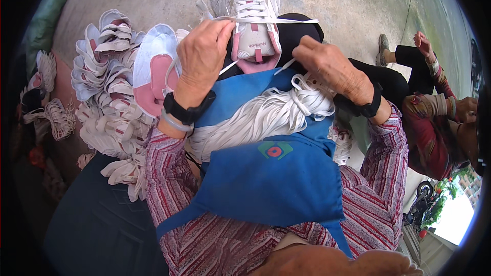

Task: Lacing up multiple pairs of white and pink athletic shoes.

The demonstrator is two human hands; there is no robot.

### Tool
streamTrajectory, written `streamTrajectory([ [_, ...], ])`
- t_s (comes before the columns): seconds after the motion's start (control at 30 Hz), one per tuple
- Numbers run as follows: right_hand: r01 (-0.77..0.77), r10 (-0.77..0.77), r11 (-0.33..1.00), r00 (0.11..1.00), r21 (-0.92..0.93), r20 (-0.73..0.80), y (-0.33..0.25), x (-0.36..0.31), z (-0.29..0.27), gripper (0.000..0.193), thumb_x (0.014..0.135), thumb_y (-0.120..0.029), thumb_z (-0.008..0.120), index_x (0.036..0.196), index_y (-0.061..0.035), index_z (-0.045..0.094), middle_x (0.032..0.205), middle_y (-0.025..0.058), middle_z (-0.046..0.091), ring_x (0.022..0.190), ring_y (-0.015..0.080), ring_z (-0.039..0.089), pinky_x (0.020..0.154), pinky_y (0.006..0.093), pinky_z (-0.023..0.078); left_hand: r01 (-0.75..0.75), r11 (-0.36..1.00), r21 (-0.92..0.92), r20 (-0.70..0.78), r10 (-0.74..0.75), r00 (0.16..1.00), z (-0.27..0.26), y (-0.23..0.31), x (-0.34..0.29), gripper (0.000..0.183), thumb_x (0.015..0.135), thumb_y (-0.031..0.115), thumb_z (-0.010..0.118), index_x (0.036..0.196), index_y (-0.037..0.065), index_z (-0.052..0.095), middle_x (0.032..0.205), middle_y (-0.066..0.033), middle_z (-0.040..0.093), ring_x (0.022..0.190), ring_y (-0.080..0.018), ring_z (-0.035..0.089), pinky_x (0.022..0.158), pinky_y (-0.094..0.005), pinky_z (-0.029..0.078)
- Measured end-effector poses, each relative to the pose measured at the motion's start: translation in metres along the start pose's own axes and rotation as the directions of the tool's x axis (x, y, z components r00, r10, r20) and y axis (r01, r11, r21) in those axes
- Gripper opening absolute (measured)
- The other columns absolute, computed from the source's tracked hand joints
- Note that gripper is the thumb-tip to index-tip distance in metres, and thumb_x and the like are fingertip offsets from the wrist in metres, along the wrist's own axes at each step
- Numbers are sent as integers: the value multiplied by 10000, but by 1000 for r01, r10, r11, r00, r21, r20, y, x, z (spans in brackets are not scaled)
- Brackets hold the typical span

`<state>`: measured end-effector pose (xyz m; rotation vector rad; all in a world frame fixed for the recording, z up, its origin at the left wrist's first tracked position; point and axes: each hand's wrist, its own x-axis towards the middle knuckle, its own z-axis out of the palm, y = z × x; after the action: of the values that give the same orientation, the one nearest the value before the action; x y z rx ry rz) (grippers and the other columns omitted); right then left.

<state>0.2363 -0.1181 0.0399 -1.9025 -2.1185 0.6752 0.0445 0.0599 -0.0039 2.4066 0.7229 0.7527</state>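
Upright between my knees is a white and pink sneaker (252, 40), its toe pointing away from me. White lace (271, 20) crosses its upper eyelets and stretches out to the right. At the shoe's left side, the thumb and fingers of my left hand (203, 53) pinch the lace. My right hand (327, 64), to the right of the shoe opening, is closed with a short piece of lace sticking out of the fingertips. A thick bundle of white shoelaces (261, 115) lies across the blue apron (271, 179) on my lap, just below both hands.
Stacked white and pink shoe parts (110, 71) stand to my left, with a larger white and pink piece (156, 66) nearest my arm. More laces (60, 117) lie farther left beside a green sack (48, 18). Another person (434, 128) sits at the right.
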Motion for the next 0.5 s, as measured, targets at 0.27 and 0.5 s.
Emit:
streamTrajectory([
  [0.27,-65,48,994,984,-90,-172,6,10,14,187,800,-11,537,985,-32,531,887,121,492,696,302,585,573,378,492,-154,941,303,205,93,974,-9,19,-7,349,809,202,626,1074,-10,546,966,-134,560,870,-297,567,750,-398,431],
  [0.5,51,-45,998,985,27,-168,4,19,16,97,803,-14,537,898,-24,523,923,111,473,695,306,579,583,373,485,-186,973,135,231,151,961,-12,-1,4,224,818,64,557,1029,-11,551,912,-161,571,816,-340,567,713,-410,438],
])
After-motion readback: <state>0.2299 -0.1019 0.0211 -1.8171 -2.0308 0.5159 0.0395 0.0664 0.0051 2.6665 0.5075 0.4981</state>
